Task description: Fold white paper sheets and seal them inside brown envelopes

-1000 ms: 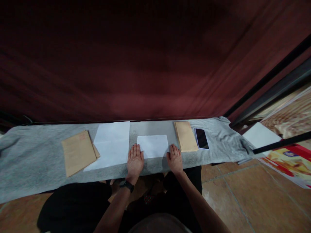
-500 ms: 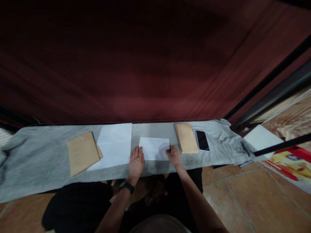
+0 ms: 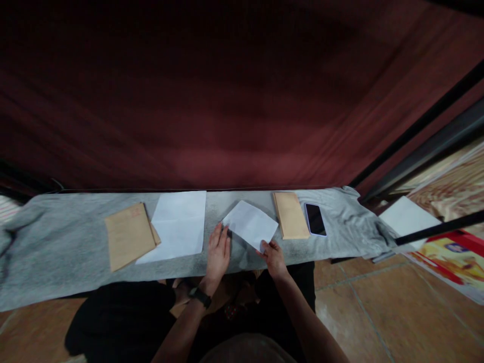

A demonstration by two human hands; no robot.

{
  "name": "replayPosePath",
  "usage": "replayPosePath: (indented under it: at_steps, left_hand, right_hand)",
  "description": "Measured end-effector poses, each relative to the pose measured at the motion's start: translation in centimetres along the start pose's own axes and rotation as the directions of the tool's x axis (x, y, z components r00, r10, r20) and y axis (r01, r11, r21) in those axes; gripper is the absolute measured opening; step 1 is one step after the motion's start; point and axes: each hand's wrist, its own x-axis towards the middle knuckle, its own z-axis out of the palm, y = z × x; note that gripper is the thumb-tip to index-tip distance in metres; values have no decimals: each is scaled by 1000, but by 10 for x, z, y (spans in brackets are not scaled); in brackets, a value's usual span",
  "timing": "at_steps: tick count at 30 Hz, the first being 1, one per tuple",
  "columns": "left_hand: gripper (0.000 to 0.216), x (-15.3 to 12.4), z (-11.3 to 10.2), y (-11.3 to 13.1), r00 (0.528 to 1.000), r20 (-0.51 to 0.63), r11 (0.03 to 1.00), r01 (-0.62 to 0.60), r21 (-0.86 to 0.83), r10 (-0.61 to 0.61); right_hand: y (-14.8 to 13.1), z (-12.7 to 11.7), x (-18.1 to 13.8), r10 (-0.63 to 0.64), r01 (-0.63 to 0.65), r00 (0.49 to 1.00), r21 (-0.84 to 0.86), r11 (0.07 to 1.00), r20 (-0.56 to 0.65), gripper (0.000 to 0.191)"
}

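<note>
A folded white sheet of paper lies turned at an angle in front of me, over the grey cloth. My right hand pinches its near right corner between thumb and fingers. At the sheet's left corner, my left hand rests with its fingers stretched out on the cloth. A dark band is on the left wrist. Left of that hand are larger white sheets with a crease across them.
Brown envelopes overlap the white sheets' left edge. A stack of brown envelopes and a phone lie to the right. Grey cloth covers the narrow table, against a dark red curtain. A red and yellow box stands far right.
The folded sheet has turned clockwise from square to slanted. My right hand has moved slightly nearer to me with its corner, while my left hand has shifted a little to the right.
</note>
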Motion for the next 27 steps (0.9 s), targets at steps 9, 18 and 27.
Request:
replayPosePath:
  at_steps: [9,18,27]
  left_hand:
    - [56,-9,8,15,994,110,1000,6,-11,-5]
    - [40,12,8,60,950,180,751,313,-581,-256]
    - [11,28,10,69,624,609,-417,445,-792,-490]
  right_hand:
    - [15,10,-23,130,-133,991,182,974,28,45]
    - [-56,30,-43,-225,243,947,-53,969,230,40]
    - [-55,21,-29,-560,609,790,-427,668,250,30]
